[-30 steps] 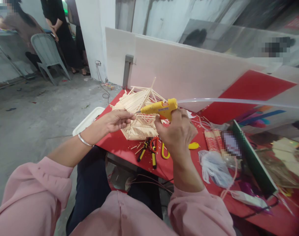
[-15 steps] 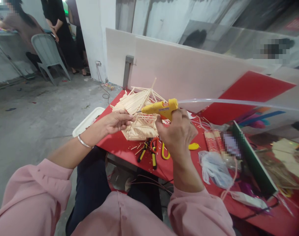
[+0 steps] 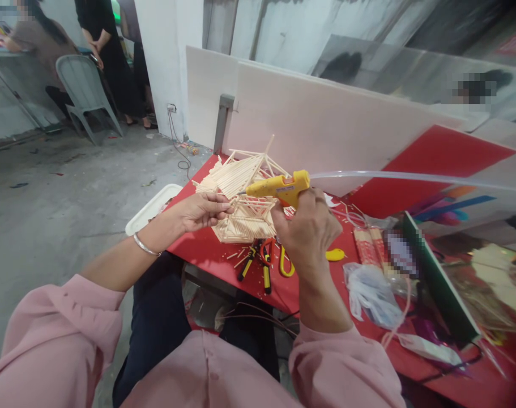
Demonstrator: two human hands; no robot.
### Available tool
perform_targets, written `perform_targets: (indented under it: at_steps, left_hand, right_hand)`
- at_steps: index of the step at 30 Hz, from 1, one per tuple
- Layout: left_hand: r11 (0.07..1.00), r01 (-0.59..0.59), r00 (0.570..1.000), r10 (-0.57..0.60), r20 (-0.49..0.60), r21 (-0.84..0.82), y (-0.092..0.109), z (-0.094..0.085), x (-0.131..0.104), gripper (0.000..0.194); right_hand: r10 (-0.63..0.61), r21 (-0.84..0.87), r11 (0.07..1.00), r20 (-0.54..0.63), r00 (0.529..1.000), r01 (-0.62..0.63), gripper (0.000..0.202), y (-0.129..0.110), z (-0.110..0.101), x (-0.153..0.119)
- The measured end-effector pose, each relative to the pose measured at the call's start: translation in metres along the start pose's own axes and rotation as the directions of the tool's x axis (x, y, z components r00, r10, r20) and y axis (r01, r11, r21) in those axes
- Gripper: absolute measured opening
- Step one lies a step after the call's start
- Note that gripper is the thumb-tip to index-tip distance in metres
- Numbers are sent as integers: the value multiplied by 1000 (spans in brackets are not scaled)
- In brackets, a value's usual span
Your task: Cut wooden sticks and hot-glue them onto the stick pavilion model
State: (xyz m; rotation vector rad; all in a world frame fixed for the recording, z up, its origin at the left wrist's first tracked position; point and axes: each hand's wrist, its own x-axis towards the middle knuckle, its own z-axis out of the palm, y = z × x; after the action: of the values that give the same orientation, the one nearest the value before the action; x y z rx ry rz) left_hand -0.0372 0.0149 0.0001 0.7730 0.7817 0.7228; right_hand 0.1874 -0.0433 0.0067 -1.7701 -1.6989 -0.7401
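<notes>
My right hand [image 3: 315, 218] grips a yellow glue gun [image 3: 278, 188], its nozzle pointing left. A long clear glue stick [image 3: 368, 175] runs out of its back toward the right. At the nozzle tip, my left hand [image 3: 207, 211] pinches something too small to make out between thumb and fingers. Behind and below both hands, a model house of thin wooden sticks [image 3: 244, 226] stands on the red table [image 3: 198, 238], its slatted roof [image 3: 236, 173] partly hidden by the gun. Black-and-yellow pliers [image 3: 267, 277] lie in front of the model, beside yellow-handled scissors [image 3: 287, 266].
Large white boards [image 3: 325, 124] lean behind the table. To the right lie a plastic bag [image 3: 372, 294], red-and-wood packets [image 3: 367, 246] and a green-sided box [image 3: 440, 283]. A white tray [image 3: 153, 209] is at the left edge. People stand and sit near a grey chair [image 3: 85, 85].
Both hands and the glue gun stay almost in place, the left fingers pinched slightly closer at the nozzle. The whole view has shifted a little.
</notes>
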Motion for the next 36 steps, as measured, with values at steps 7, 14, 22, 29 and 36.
perform_targets:
  at_steps: [7,14,22,29,36]
  left_hand:
    - [1000,18,1000,-18,-8,8,1,1,-1,13]
    - [1000,27,1000,-27,-6,-9,1,1,-1,15]
    - [999,38,999,-38,7,-20,-1,-4,-1,15]
    - [997,72,997,-72,23,2,0,-7,0,16]
    - [997,80,996,-80,26,15,0,-7,-1,18]
  right_hand:
    - [6,8,1000,20,1000,-6,49,-1,-2,1]
    - [-2,14,1000,12,1000,2,47,-2,-1,1]
    - [-27,4,1000,36,999,27,47,-5,-4,0]
    - [-73,2,997,-2,997,73,43,-5,0,-2]
    - [-113,-28,993,-27,993,113,42,-5,-1,-2]
